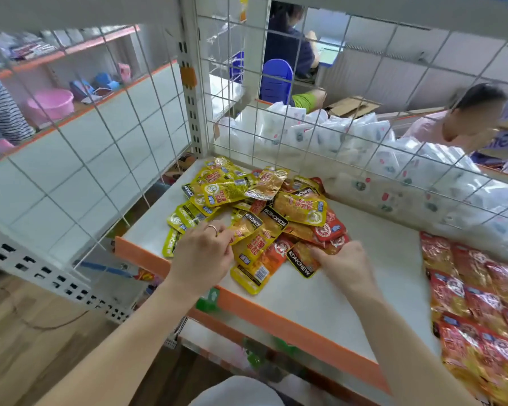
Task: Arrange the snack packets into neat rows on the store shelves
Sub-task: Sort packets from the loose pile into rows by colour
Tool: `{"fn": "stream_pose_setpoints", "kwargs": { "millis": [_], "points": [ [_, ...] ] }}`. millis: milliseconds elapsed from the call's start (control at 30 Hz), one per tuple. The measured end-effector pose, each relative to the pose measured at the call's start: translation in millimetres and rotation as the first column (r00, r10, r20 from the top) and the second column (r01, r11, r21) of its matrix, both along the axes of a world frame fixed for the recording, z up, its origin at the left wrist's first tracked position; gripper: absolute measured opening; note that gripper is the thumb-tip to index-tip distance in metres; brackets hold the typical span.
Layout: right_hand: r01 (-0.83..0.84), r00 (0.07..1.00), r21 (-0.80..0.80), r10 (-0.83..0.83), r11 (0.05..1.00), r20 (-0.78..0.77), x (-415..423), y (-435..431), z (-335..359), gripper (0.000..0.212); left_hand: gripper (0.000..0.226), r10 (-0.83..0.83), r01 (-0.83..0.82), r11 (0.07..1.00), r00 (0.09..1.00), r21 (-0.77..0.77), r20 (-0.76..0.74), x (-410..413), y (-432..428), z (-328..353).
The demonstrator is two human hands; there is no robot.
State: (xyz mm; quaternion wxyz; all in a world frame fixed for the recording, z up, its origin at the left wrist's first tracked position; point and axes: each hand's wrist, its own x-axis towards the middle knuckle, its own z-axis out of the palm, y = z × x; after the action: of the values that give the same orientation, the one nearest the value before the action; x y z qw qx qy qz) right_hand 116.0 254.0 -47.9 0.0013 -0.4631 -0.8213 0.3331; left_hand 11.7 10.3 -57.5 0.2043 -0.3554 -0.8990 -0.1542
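A loose heap of yellow, orange and red snack packets [264,206] lies on the white shelf [349,276] near its back left corner. My left hand [203,253], a ring on one finger, is at the heap's front left edge and pinches a yellow packet [245,227]. At the heap's front right edge, my right hand [345,262] grips an orange packet with a black KONCHEW band [301,259]. Red packets [481,303] lie in neat overlapping rows on the shelf's right side.
A wire grid [276,92] closes the shelf's back and left side. Behind it lie white packets [364,148]. The shelf has an orange front lip [276,317]. Two people are beyond the grid, and a person in stripes stands at far left.
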Motion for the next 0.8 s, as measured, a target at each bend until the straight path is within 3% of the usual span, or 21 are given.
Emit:
{"fn": "stream_pose_setpoints", "kwargs": {
  "millis": [100,233,333,467,567,600,700,800],
  "points": [
    [0.120,0.984,-0.125,-0.135,0.985,-0.119,4,0,3,0.041,0.013,0.010,0.009,0.982,0.995,0.187,-0.097,5,-2,4],
    [0.215,0.931,-0.204,-0.264,0.955,-0.251,12,2,-4,0.025,0.011,0.047,0.009,0.959,0.980,0.284,-0.192,12,1,16],
    [0.255,0.874,-0.335,-0.364,0.907,-0.321,21,9,-4,0.022,0.022,-0.060,0.116,0.898,0.988,0.425,-0.143,19,8,21],
    [0.309,0.793,-0.408,-0.469,0.859,-0.389,51,24,-1,0.011,0.020,-0.285,0.165,0.711,0.956,0.684,0.066,33,25,21],
    [0.306,0.737,-0.457,-0.511,0.835,-0.442,81,40,7,0.010,0.014,-0.530,-0.023,0.463,0.794,0.886,0.298,55,51,26],
    [0.296,0.726,-0.464,-0.513,0.835,-0.458,91,45,11,0.010,0.014,-0.580,-0.128,0.436,0.717,0.891,0.387,63,62,30],
    [0.269,0.723,-0.453,-0.489,0.850,-0.488,118,61,21,0.010,0.028,-0.622,-0.314,0.484,0.532,0.817,0.574,83,91,32],
    [0.250,0.734,-0.417,-0.452,0.874,-0.507,143,76,31,0.012,0.037,-0.691,-0.465,0.478,0.324,0.745,0.646,98,119,32]
  ]
}}
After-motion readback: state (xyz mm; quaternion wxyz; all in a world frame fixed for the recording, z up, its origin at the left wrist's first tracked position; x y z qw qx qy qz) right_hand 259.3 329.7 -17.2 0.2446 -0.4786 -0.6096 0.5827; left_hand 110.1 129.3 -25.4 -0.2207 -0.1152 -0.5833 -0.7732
